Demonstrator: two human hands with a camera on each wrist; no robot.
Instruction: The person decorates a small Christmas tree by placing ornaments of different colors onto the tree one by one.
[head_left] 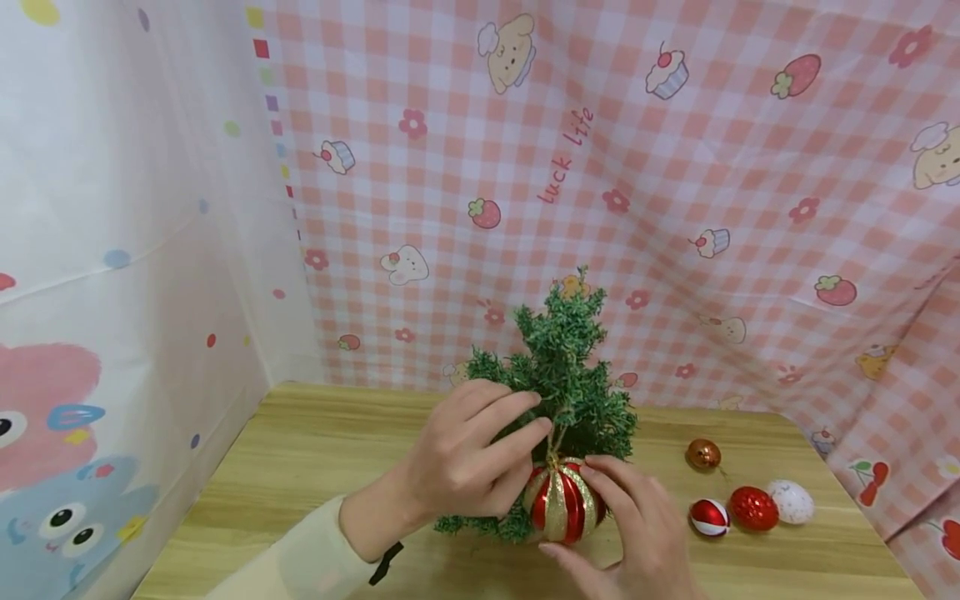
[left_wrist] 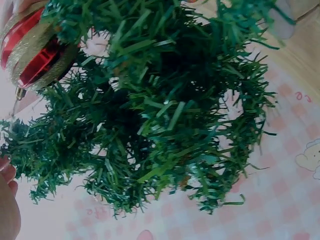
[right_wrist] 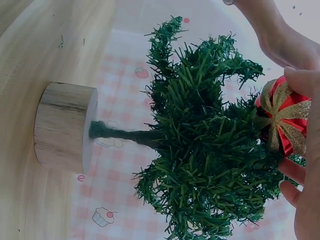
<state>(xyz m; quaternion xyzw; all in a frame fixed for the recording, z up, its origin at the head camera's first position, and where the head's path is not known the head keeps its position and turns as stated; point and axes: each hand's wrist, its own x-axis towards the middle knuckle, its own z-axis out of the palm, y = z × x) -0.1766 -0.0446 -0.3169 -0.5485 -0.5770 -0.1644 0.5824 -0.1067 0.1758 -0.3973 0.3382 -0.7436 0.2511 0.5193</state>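
In front of green tree (head_left: pixel 564 350), striped bauble (head_left: pixel 567 507), red and gold, gripped by right hand (head_left: pixel 641 517), thumb below, fingers along side. Left hand (head_left: pixel 474 450) at gold cord (head_left: pixel 554 447) above bauble, fingers bent; cannot tell whether they pinch it. Tree stands on wooden base (right_wrist: pixel 65 130). Right of tree on table (head_left: pixel 300 467): brown bauble (head_left: pixel 703 454), red-and-white bauble (head_left: pixel 709 517), red bauble (head_left: pixel 753 508), white bauble (head_left: pixel 792 502).

Wood-grain table (head_left: pixel 322 467) | on it: green tree (head_left: pixel 564 333) | copper bauble (head_left: pixel 703 454) | red-white bauble (head_left: pixel 709 517) | red bauble (head_left: pixel 753 508) | white bauble (head_left: pixel 793 502)
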